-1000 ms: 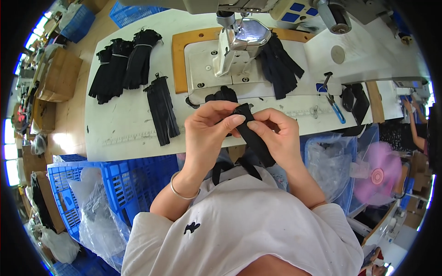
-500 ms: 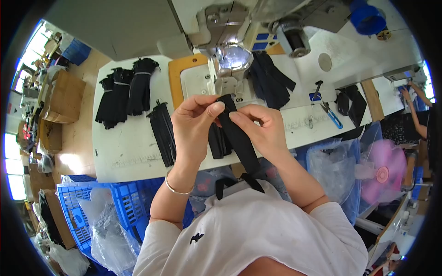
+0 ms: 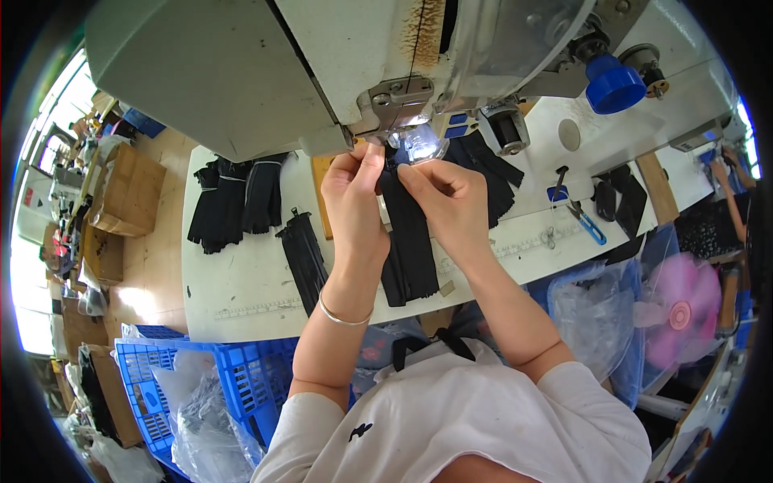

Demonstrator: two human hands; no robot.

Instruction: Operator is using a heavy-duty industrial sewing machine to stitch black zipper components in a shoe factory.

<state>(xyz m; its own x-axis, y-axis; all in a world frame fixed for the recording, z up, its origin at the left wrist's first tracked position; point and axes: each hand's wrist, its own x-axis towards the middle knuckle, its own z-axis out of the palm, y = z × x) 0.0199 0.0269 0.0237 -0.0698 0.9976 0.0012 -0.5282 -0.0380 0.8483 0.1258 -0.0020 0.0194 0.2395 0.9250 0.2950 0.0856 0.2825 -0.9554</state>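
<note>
A long black zipper strip [image 3: 409, 241] hangs from my fingers toward the table's front edge. At its upper end, close under the lit needle area of the sewing machine [image 3: 398, 105], my left hand [image 3: 354, 197] is closed in a pinch. Thumb and forefinger of my right hand [image 3: 452, 201] grip the strip's right edge near that same end. The machine head and my fingers partly hide the top of the strip. Left of my left forearm lie loose black zippers [image 3: 304, 256], and beyond them tied black bundles [image 3: 224, 205]. More black strips [image 3: 495, 179] lie right of the needle area.
Blue-handled thread snips [image 3: 588, 223] lie on the white table [image 3: 233, 282] at right, near black pieces [image 3: 620, 197]. Below the table's left front stands a blue crate [image 3: 241, 378] with clear plastic bags [image 3: 205, 419]. A pink fan [image 3: 680, 315] and another person [image 3: 729, 209] are at far right.
Both hands have carried the strip's upper end forward, in under the machine head. The strip now hangs straighter, and the whole view has shifted, with the machine showing larger.
</note>
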